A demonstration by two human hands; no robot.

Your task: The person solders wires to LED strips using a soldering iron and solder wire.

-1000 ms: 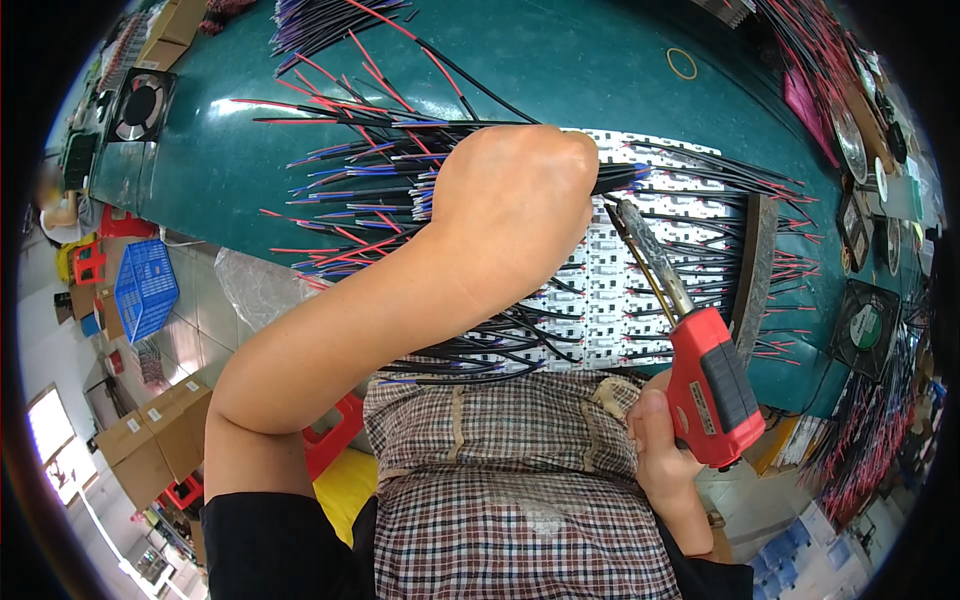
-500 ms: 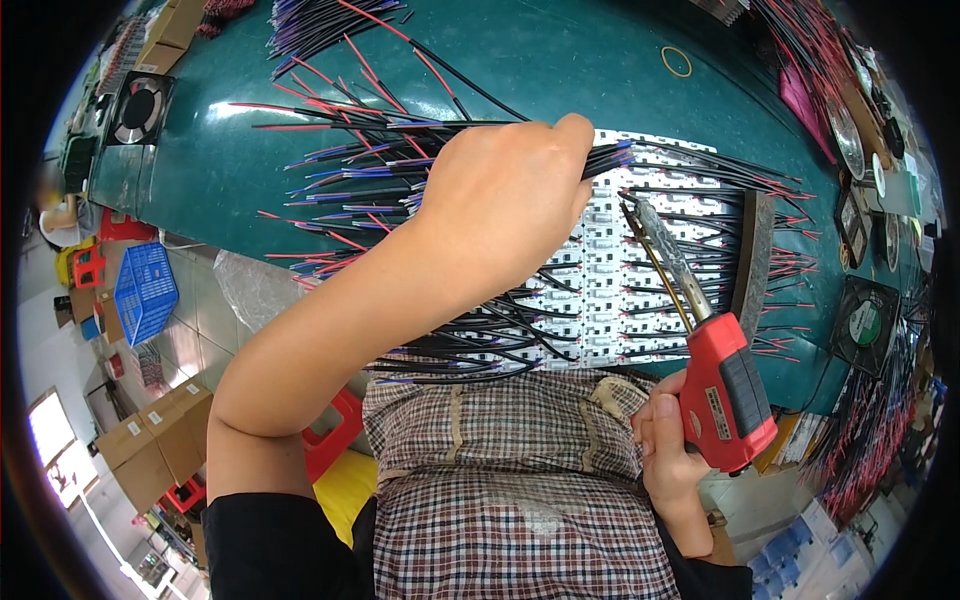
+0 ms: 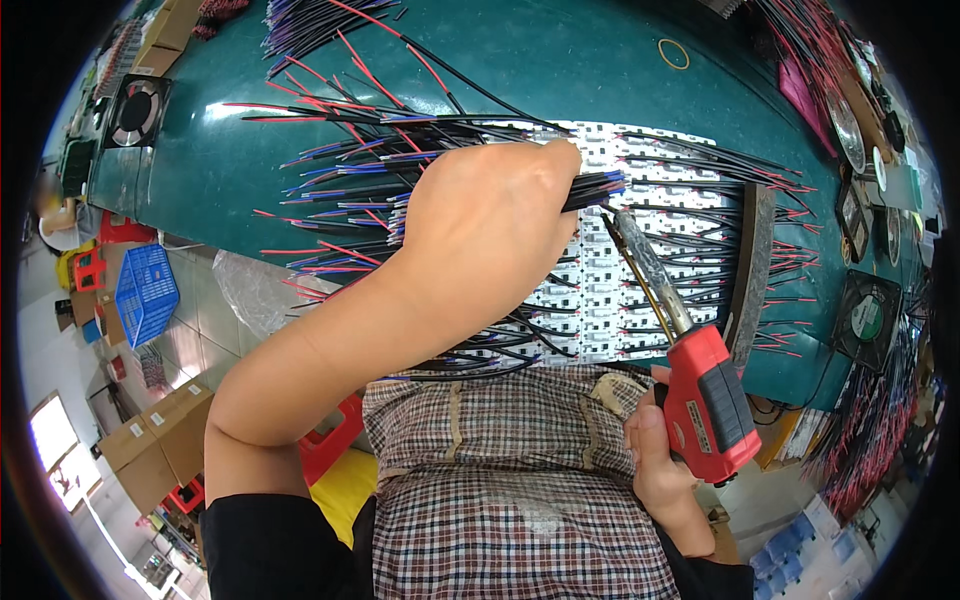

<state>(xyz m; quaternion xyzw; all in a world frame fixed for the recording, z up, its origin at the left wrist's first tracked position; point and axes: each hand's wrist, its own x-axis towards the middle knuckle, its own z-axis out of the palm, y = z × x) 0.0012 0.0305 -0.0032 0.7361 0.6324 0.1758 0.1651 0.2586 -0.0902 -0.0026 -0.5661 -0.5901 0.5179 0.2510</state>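
Boards (image 3: 598, 305) on counter (image 3: 560, 60), one bar (image 3: 753, 265) across right-side wires (image 3: 740, 160), two fans (image 3: 137, 110) flanking. My left hand (image 3: 490, 205) is clamped on one wire bundle (image 3: 597, 190), blocking some boards; right hand (image 3: 657, 455) grips one soldering iron (image 3: 700, 390).

Smooth plastic soldering gun (image 3: 706, 408), rough metal barrel (image 3: 654, 268), woven cloth apron (image 3: 520, 500), glossy tabletop (image 3: 225, 165)

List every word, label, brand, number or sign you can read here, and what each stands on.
None can be quoted with confidence:
Pale label on the red soldering gun in the right hand: print too small.
Green round label on the black fan at the right: too small.
White labels on the cardboard boxes at lower left: too blurred.
White circuit boards: marks too fine to tell whether they are lettering.
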